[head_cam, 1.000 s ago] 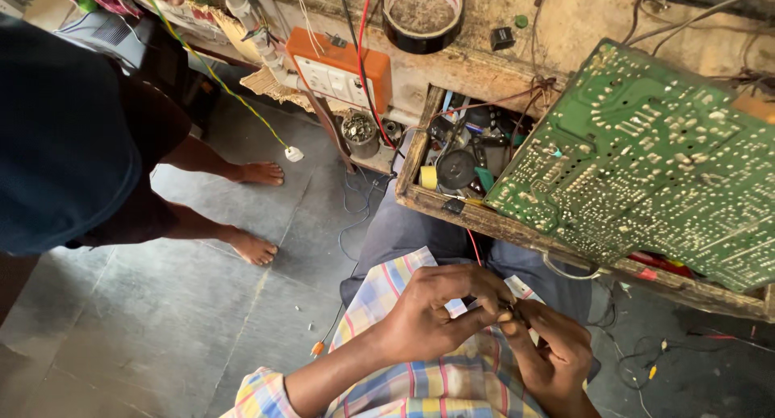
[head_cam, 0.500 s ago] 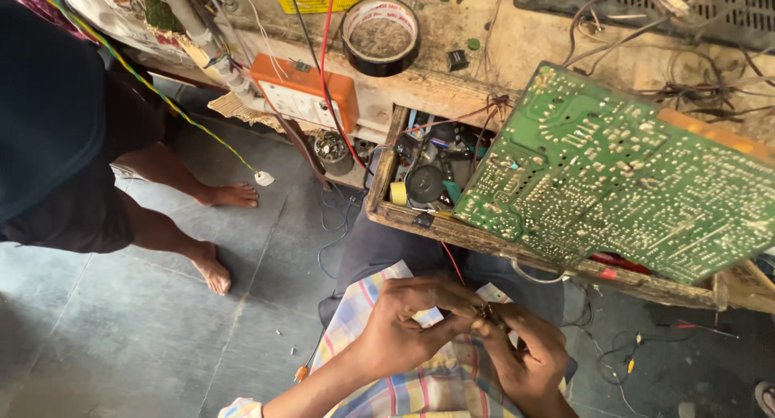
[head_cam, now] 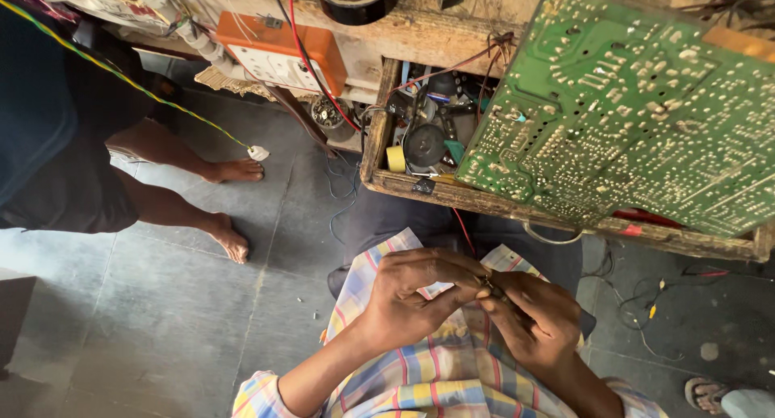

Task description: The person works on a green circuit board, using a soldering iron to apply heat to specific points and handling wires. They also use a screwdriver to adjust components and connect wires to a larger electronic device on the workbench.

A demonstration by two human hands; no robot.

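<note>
Your left hand and right hand meet over your lap, both grips pinching one small dark part between the fingertips. Just above them the green circuit board overhangs the open wooden drawer.

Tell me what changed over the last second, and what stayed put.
The view slid up and left: the green circuit board, wooden drawer and orange socket box now sit nearer the top. Unchanged: the left hand and right hand stay pinched together on a small part over the lap; the bystander's bare feet stay planted.
</note>
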